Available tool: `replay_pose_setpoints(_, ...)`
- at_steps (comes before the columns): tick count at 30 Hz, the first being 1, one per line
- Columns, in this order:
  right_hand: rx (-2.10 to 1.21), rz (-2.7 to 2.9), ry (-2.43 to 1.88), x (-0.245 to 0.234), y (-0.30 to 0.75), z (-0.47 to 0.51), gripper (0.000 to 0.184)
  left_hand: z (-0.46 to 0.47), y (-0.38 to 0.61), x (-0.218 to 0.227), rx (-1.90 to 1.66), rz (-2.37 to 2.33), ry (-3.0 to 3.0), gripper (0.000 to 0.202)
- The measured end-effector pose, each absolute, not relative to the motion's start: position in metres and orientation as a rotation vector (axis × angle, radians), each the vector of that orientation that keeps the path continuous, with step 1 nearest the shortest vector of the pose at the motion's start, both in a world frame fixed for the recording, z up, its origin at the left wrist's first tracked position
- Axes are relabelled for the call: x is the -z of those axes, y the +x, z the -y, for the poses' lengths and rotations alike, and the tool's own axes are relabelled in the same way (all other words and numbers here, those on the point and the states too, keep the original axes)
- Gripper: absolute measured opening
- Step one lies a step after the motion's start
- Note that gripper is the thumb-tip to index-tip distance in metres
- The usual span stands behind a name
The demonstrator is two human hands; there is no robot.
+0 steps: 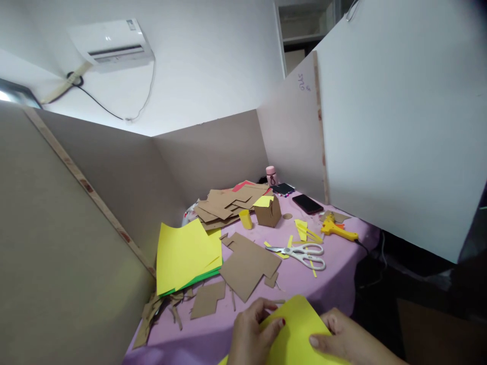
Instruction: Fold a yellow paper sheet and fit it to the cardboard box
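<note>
A sheet of yellow paper (294, 324) is held between my two hands at the near edge of the table, its lower part cut off by the frame. My left hand (255, 329) grips its left side, thumb on top and fingers curled behind. On the right side my right hand (340, 337) pinches the sheet, thumb on the front face. Beyond the hands lie white-handled scissors (300, 252), blades slightly apart, among yellow paper strips (312, 233). A cut piece of brown cardboard (249, 266) rests left of the scissors.
Yellow sheets (186, 253) over green ones lie at the left. Behind stand a cardboard box (269, 213), a small yellow paper cup (246, 219) and stacked cardboard (224, 203). A yellow glue gun (338, 230), phone (307, 204) and pink bottle (271, 176) sit farther right and back. Partitions enclose the table.
</note>
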State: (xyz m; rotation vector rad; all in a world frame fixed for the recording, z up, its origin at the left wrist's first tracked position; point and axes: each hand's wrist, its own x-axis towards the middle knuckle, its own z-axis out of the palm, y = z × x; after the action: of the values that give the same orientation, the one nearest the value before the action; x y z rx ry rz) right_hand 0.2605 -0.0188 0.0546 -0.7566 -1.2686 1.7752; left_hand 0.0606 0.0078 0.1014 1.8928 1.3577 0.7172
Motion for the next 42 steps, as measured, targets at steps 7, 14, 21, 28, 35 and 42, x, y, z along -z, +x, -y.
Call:
replay_pose_setpoints(7,-1.847,1.183,-0.640,-0.050,0.263,0.018,0.044,-0.003,0.059,-0.101,-0.783,-1.241,2.348,0.015)
replay_pose_setpoints(14,-1.833,1.228,-0.637,-0.048,0.263,0.019,0.041,-0.006,0.061,-0.101,-0.734,-1.430,2.179,0.012)
replay_pose_setpoints(21,-1.820,1.234,-0.614,-0.046,0.265,0.017,0.044,-0.007,0.064,-0.099,-0.762,-1.361,1.979,0.018)
replay_pose_setpoints(28,-1.834,1.218,-0.616,-0.053,0.266,0.016,0.046,-0.009,0.064,-0.098,-0.820,-1.307,1.783,0.015)
replay_pose_setpoints(35,-1.813,1.225,-0.654,-0.056,0.268,0.014,0.044,-0.012,0.065,-0.096,-0.854,-1.198,1.655,0.014)
replay_pose_setpoints(42,-1.635,1.154,-0.783,-0.078,0.264,0.009,0.039,-0.008,0.075,-0.102,-0.899,-1.166,1.660,0.011)
